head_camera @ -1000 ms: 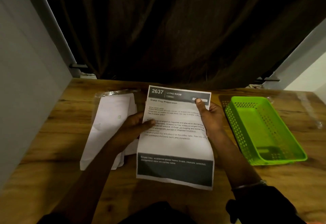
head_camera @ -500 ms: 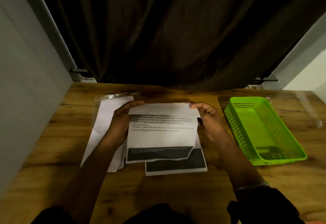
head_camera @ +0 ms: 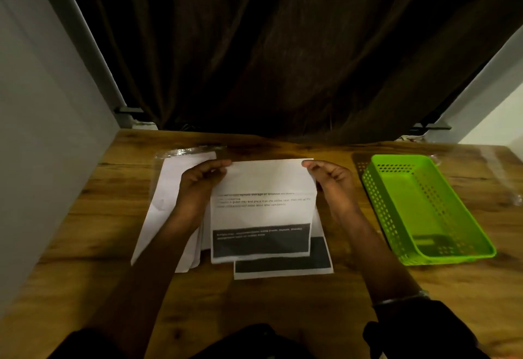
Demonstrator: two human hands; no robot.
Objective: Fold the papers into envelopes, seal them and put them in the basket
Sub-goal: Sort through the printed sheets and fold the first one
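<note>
A printed paper [head_camera: 261, 214] with a dark band near its bottom is held above the wooden table [head_camera: 85, 245], its top part folded over so the white back shows. My left hand [head_camera: 198, 186] pinches its upper left corner. My right hand [head_camera: 332, 183] pinches its upper right corner. Another printed sheet [head_camera: 283, 266] lies flat beneath it, only its dark lower band showing. A pile of white envelopes [head_camera: 172, 189] lies to the left, partly under my left arm. The green perforated basket [head_camera: 424, 208] stands at the right with nothing inside.
A dark curtain [head_camera: 283, 61] hangs along the table's far edge. A grey wall [head_camera: 42, 160] borders the left side. Clear plastic wrap [head_camera: 186, 150] lies behind the envelopes, and another clear piece [head_camera: 506, 189] lies at the far right.
The sheet's top edge was bent forward and down, hiding its heading. Both hands slid to the corners of the new fold. A second sheet became visible beneath.
</note>
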